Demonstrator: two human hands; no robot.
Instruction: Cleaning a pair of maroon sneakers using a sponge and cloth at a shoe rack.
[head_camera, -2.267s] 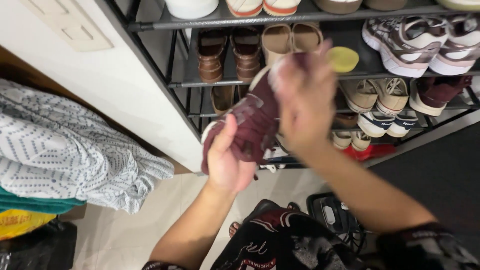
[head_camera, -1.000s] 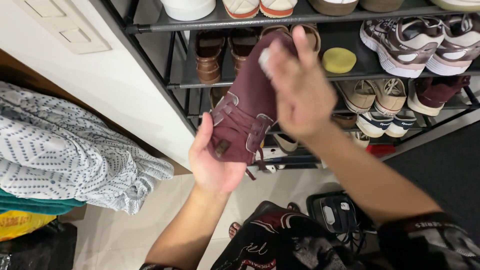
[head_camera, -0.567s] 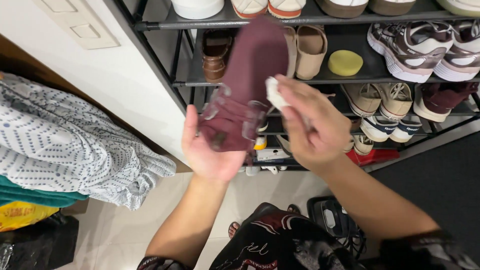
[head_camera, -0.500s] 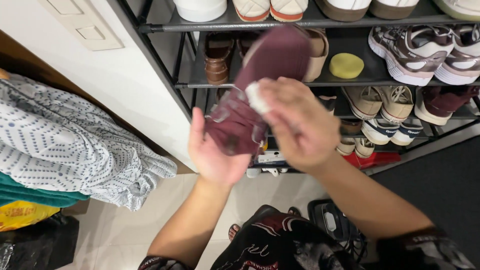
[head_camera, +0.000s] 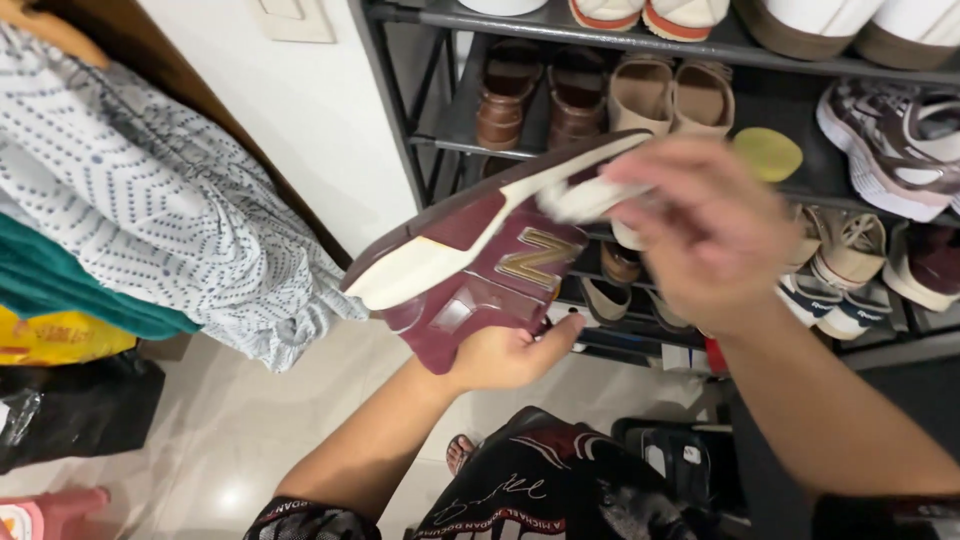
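Observation:
My left hand (head_camera: 510, 352) grips a maroon sneaker (head_camera: 480, 265) from below, tilted on its side so the cream sole edge faces up and left. My right hand (head_camera: 705, 235), blurred, pinches a small white cloth or wipe (head_camera: 585, 200) and presses it against the sole near the toe end. Both hands are in front of a black metal shoe rack (head_camera: 420, 110).
The rack holds brown sandals (head_camera: 540, 95), beige slip-ons (head_camera: 670, 95), patterned sneakers (head_camera: 900, 140) and more pairs lower down. A dotted grey-white cloth (head_camera: 170, 210) hangs at left over teal and yellow items. A black bag (head_camera: 660, 460) sits by my knees on the pale tiled floor.
The sneaker has turned from upright to lying on its side with the sole showing. My right hand with the white cloth moved up toward the toe end of the sole.

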